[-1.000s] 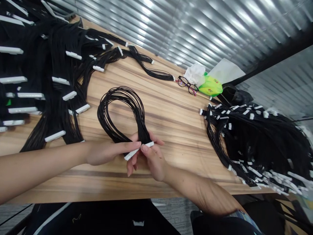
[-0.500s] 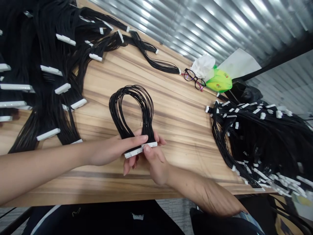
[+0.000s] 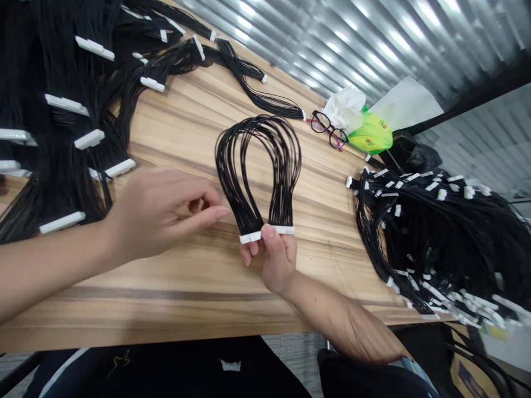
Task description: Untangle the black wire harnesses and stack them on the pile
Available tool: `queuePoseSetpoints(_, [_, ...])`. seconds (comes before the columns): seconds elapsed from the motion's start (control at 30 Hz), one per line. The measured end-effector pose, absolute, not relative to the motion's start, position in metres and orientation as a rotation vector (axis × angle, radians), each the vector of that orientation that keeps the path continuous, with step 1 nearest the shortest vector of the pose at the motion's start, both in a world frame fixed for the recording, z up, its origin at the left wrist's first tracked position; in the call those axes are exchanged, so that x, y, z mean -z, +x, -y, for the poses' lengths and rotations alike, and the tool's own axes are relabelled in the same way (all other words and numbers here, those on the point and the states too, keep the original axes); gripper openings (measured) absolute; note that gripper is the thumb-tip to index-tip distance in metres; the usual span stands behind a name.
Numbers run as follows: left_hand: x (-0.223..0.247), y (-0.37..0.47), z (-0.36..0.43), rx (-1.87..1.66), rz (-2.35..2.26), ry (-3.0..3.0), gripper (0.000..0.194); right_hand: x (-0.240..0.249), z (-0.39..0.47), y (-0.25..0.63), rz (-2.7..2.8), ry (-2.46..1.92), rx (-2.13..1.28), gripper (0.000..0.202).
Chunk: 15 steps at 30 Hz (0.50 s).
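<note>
A black wire harness (image 3: 284,166) with white connectors at both ends is bent into an upright loop over the table. My right hand (image 3: 279,260) pinches the two connectors side by side, thumb in front and fingers behind. To the left of the loop is my left hand (image 3: 166,213), slightly blurred, holding nothing. Its thumb and curled fingers are apart, and it does not touch the harness.
A large heap of black harnesses (image 3: 62,72) covers the table's left side; another heap (image 3: 448,232) lies at right. Toward the back are one loose harness (image 3: 261,99), eyeglasses (image 3: 329,130) and a green tissue pack (image 3: 371,132), below a corrugated metal wall (image 3: 332,44).
My left hand has let go of the harness and moved left. My right hand has shifted slightly right and up with the harness, whose loop now stands wider open.
</note>
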<state>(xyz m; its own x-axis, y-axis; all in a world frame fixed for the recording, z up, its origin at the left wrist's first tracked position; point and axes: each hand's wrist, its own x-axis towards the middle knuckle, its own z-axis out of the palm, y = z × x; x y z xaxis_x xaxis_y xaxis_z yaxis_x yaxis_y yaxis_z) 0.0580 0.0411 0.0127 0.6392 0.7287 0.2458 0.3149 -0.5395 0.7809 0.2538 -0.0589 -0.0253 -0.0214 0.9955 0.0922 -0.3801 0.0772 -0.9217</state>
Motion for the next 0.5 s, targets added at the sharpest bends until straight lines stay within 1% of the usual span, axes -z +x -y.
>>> queuePoseSetpoints(0.07, [-0.012,0.054,-0.048,-0.990,-0.628,2.513,0.012,0.027,0.059,0.257,1.003,-0.827,-1.311,0.040])
queuePoseSetpoints(0.1, [-0.011,0.053,-0.049,-1.103,-0.519,2.679,0.006,0.029,0.059,0.258,1.026,-0.823,-1.309,0.039])
queuePoseSetpoints(0.17, [-0.007,0.054,-0.049,-1.241,-0.406,2.855,0.014,0.031,0.061,0.259,1.078,-0.830,-1.307,0.038])
queuePoseSetpoints(0.23, [-0.004,0.056,-0.045,-1.267,-0.457,2.842,0.019,0.032,0.062,0.259,1.115,-0.861,-1.313,0.040])
queuePoseSetpoints(0.37, [-0.003,0.057,-0.039,-1.309,-0.442,2.845,0.022,0.032,0.063,0.258,1.133,-0.938,-1.315,0.047])
queuePoseSetpoints(0.5, [-0.008,0.056,-0.035,-1.286,-0.434,2.866,0.021,0.031,0.063,0.259,1.133,-0.917,-1.326,0.044])
